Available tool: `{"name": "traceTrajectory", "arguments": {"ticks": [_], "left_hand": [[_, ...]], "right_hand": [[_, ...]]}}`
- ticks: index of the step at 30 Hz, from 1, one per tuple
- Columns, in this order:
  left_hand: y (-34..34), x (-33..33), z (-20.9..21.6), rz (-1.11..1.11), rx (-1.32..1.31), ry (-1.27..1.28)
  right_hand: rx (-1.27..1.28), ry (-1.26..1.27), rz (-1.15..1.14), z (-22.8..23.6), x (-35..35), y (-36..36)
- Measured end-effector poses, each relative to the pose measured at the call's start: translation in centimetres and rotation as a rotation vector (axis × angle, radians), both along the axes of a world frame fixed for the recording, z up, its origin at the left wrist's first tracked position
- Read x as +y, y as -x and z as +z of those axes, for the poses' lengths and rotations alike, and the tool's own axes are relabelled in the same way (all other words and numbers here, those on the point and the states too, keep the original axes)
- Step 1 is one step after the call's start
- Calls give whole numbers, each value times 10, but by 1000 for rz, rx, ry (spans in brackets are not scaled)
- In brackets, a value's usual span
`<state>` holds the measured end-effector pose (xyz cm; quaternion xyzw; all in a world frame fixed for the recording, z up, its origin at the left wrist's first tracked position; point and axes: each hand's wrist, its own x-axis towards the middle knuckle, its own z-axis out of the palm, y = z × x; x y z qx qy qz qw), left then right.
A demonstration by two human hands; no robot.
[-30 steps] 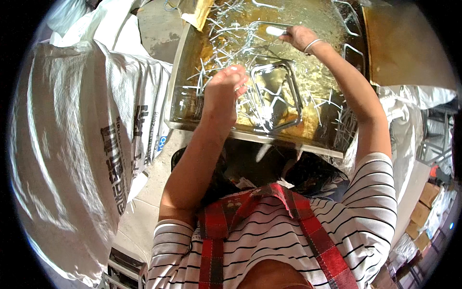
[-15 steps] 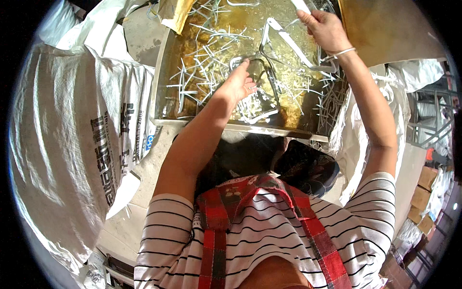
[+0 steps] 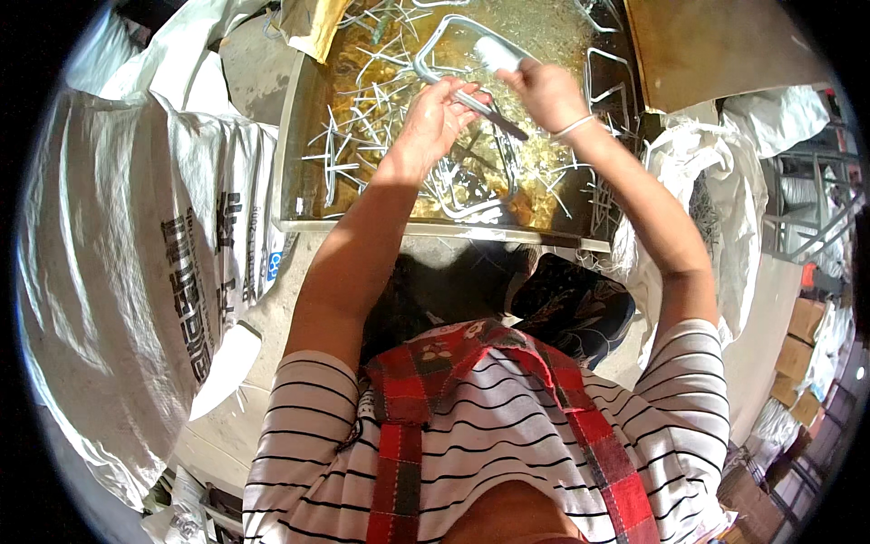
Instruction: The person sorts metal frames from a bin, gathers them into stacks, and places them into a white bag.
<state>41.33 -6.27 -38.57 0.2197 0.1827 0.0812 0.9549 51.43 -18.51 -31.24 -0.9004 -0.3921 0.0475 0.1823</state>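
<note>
From the head view, we are looking down at our left hand [image 3: 435,122], its fingers curling around a bent grey metal frame [image 3: 453,68] held above the tray [image 3: 299,172]. Our right hand [image 3: 544,91] is gripping a knife-like tool [image 3: 497,54] with fingers pressed together, its blade touching the frame. Thin metal scraps [image 3: 362,118] are lying scattered across the tray. A large white sack [image 3: 136,263] is sitting to our left.

My shirt [image 3: 544,453] is white with thin black stripes, my apron straps [image 3: 412,426] red plaid; silver wire pieces [image 3: 362,127] lie on the mustard-yellow tray [image 3: 308,208] beside white sacks [image 3: 118,254].
</note>
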Motion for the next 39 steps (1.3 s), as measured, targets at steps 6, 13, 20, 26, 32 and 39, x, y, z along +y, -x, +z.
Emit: {"name": "traceTrajectory", "arguments": {"ticks": [6, 13, 20, 26, 32, 39], "left_hand": [[20, 19, 8, 80, 275, -337], [32, 39, 21, 296, 347, -552], [34, 44, 41, 566, 446, -878], [37, 55, 14, 387, 574, -736], [31, 26, 28, 37, 234, -187], [33, 33, 15, 266, 343, -217]], "right_hand": [[221, 39, 176, -21, 24, 20], [367, 737, -138, -130, -27, -34], [885, 343, -371, -217, -29, -19], [524, 193, -319, -113, 5, 0], [197, 113, -97, -26, 14, 60], [-99, -108, 518, -25, -5, 78]]}}
